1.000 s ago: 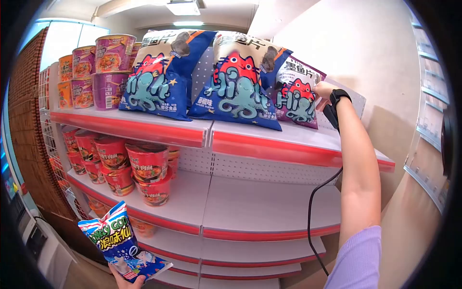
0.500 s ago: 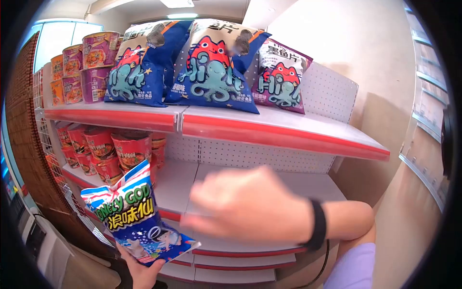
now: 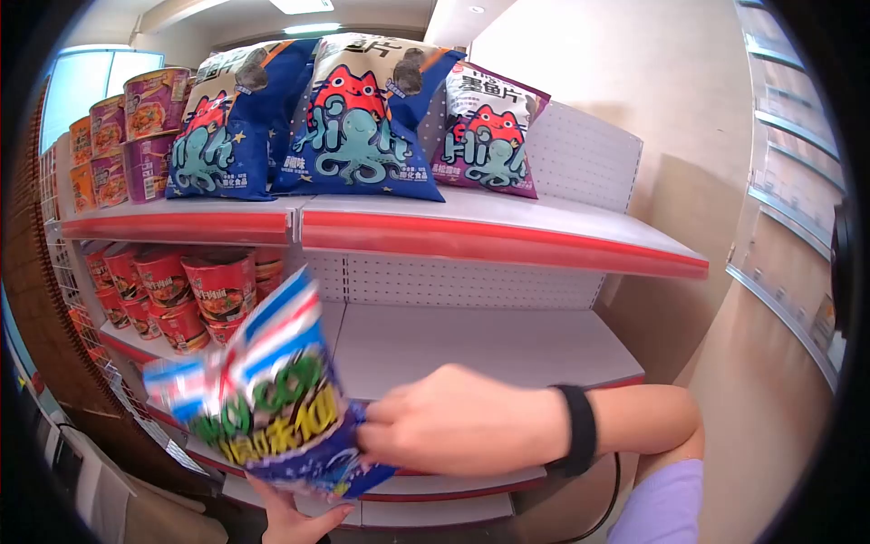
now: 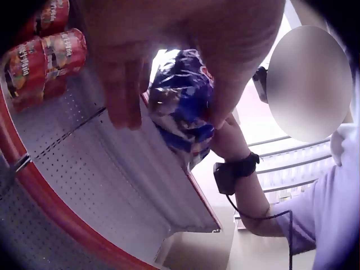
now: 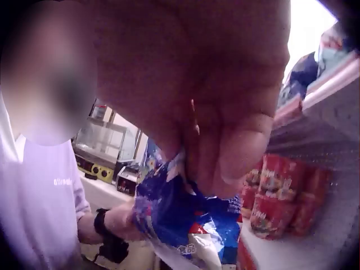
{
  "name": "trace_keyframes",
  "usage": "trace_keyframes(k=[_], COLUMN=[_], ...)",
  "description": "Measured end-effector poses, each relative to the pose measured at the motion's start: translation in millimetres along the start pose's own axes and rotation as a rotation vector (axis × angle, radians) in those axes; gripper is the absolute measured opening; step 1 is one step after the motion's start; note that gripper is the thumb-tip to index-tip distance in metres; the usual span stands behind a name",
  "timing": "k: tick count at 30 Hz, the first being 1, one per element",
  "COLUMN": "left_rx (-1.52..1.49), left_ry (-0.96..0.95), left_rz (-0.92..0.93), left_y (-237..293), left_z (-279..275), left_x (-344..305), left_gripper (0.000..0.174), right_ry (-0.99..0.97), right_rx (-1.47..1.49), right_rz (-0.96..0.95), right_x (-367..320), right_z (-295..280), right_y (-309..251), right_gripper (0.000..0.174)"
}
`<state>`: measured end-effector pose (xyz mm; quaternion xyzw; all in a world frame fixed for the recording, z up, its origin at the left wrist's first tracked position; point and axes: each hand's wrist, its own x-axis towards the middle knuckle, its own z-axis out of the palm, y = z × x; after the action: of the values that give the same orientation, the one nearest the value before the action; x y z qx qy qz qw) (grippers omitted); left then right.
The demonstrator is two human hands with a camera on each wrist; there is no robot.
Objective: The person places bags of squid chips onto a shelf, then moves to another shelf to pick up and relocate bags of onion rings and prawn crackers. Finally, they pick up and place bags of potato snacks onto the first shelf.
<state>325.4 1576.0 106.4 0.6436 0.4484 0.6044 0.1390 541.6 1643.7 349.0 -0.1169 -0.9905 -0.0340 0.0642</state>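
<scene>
A blue snack bag (image 3: 281,390) with green and yellow lettering is tilted in front of the shelves, blurred by motion. My left hand (image 3: 294,517) holds it from below; in the left wrist view, fingers and thumb lie on either side of the bag (image 4: 183,101). The right hand (image 3: 462,422) reaches across with curled fingers and grips the bag's lower right side. In the right wrist view, those fingers (image 5: 225,152) pinch the crinkled wrapper (image 5: 185,208). My right hand hides part of the bag's front.
Large blue chip bags (image 3: 362,136) and a smaller purple one (image 3: 489,136) stand on the top shelf (image 3: 507,240). Purple noodle cups (image 3: 149,163) are stacked to their left, red noodle cups (image 3: 217,286) below. A cable (image 3: 616,494) hangs beside the right arm.
My right hand has left the purple chip bag on the top shelf and come down to grip the blue snack bag. The left hand has lifted that bag and brought it rightward.
</scene>
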Motion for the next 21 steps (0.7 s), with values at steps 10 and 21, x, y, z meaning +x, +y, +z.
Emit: trace_keyframes(k=[10, 21], left_rx=[-0.337, -0.356], left_ry=[-0.001, 0.189], left_rz=[-0.115, -0.314], left_y=[13.2, 12.0], left_z=[-34.3, -51.8], left_x=[12.9, -9.5], left_gripper=[0.103, 0.098], right_ry=[0.759, 0.130], right_rx=[-0.176, 0.036], right_rz=[0.666, 1.055], right_x=[-91.9, -80.0], right_z=[-188.4, -183.9], right_y=[115.8, 209.0], right_gripper=[0.033, 0.041])
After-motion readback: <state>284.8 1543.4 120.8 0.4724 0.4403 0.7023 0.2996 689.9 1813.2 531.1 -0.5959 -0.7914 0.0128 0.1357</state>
